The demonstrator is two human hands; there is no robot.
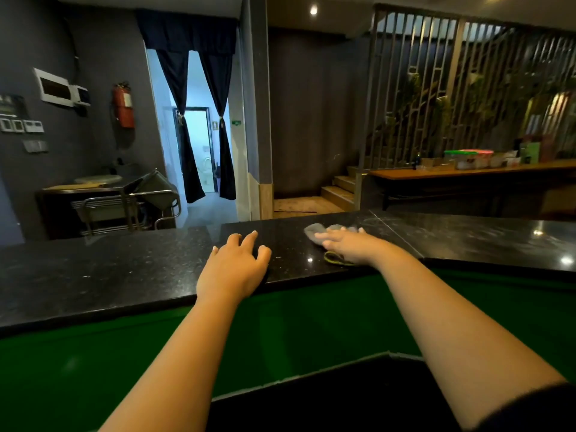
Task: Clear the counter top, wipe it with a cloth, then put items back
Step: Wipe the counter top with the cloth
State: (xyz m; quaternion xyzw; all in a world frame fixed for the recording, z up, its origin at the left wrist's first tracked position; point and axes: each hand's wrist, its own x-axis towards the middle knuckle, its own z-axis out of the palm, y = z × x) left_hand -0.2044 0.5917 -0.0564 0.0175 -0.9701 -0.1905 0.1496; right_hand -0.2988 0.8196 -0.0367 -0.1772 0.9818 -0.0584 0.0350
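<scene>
- Green surface (311, 322): nearest the camera, a lower level below the near edge of the desk; both forearms reach across it. Bare where it shows.
- Left hand (233, 266): palm down on the black stone desk (109, 275) near its front edge, fingers spread and loosely curled, gripping nothing. Judged to serve as a brace while the other arm works.
- Right hand (346, 243): laid flat and open on a grey cloth (314, 231), fingers extended, pressing the cloth to the desk rather than clutching it. The flat palm suits a sweeping wipe. Fingertips are blurred.
- Cloth: crumpled, touching the desk top, partly under the right fingers, its far end showing beyond them. It lies right of the left hand, just left of a seam in the stone.
- Yellow-green loop (335, 258): thin band or cord lying on the desk beside the right wrist; what it is cannot be told.
- Desk top, general: glossy, speckled, showing ceiling-light reflections; no other objects on the visible stretch. Judged: clearing is done, wiping is in hand, returning items not yet begun.
- Wooden counter (436, 174): well apart, far right, carrying lidded containers (467, 159) and boxes; whether these are the removed items cannot be told.
- Background: red fire extinguisher (123, 106) on the left wall, dark curtains (199, 126) tied back at a doorway, metal trolley (124, 204) at left.
</scene>
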